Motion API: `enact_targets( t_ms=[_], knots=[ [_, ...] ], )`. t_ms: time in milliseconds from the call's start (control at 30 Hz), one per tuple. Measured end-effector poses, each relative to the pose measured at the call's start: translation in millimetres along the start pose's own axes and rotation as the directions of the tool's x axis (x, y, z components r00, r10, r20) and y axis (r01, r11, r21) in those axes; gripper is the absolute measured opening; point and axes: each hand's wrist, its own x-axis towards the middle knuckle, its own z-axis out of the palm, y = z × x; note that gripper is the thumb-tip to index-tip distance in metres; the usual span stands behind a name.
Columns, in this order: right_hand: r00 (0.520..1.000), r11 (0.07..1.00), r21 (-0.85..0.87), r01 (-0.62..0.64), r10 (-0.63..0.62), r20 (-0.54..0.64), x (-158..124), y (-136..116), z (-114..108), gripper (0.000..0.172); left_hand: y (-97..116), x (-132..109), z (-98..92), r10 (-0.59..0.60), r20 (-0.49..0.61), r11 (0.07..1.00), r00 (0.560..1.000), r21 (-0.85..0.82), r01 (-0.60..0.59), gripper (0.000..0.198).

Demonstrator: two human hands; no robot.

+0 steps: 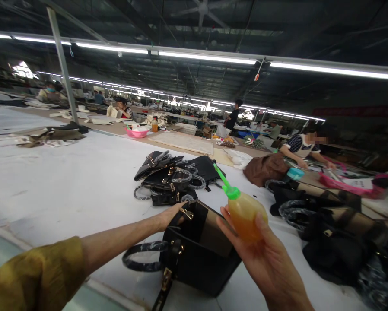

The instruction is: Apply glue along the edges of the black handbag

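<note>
In my right hand (262,255) is a squeeze bottle (246,214), a clear plastic one with amber liquid and a bright green nozzle tilted up to the left. My left hand (171,217) grips the upper rim of a black handbag (203,263); its fingers are partly hidden behind the bag. The handbag stands open at the top, showing a brown-tan lining, with gold hardware and a plastic-wrapped handle hanging at its left. The bottle is just right of the bag's opening, its nozzle pointing away from the bag.
A pile of black handbags (171,172) lies beyond my left hand. More black bags (336,242) crowd the right side, near a brown cloth bundle (267,168). A pink basin (136,132) sits farther back on the white table (67,181). A co-worker (302,147) bends over at the right.
</note>
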Motion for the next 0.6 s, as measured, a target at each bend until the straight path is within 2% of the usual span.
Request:
enact_targets(
  t_ms=[67,167,233,300,400,467,533,600],
  knots=[
    [1.0,1.0,0.011,-0.018,0.017,0.007,1.2,-1.4,0.1,0.027,-2.1,-2.4,0.4,-0.004,-0.014,0.991,1.0,-0.134,0.002,0.029],
    [0.999,0.999,0.005,-0.032,0.032,0.009,1.6,-5.7,-1.3,0.031,0.4,-1.8,1.9,-0.035,-0.044,0.929,0.998,-0.369,0.016,0.032],
    [1.0,0.999,-0.038,-0.013,0.013,-0.004,-1.2,-11.7,-1.7,0.035,8.4,2.0,-1.2,-0.033,-0.054,0.911,0.998,-0.412,0.008,0.033],
    [1.0,0.996,-0.089,0.012,-0.014,-0.02,-7.0,-20.4,-1.6,0.036,23.3,6.4,-10.2,-0.028,-0.023,0.921,0.999,-0.388,0.017,0.032],
    [0.996,0.991,-0.131,0.04,-0.049,-0.069,-20.0,-35.6,-5.5,0.04,57.5,9.2,-32.9,0.004,0.121,0.972,0.993,-0.234,0.025,0.027],
    [0.99,0.984,-0.172,0.054,-0.076,-0.122,-30.1,-45.3,-15.2,0.047,82.7,7.6,-48.5,0.008,0.205,1.0,0.979,0.018,-0.012,0.024],
    [0.983,0.962,-0.266,0.06,-0.104,-0.153,-39.9,-54.1,-31.8,0.053,103.0,4.7,-59.1,-0.018,0.266,0.966,0.964,0.252,-0.052,0.022],
    [0.982,0.91,-0.405,0.086,-0.147,-0.122,-48.0,-62.2,-52.6,0.057,114.8,1.9,-62.0,-0.083,0.358,0.927,0.93,0.369,-0.059,0.019]
  ],
)
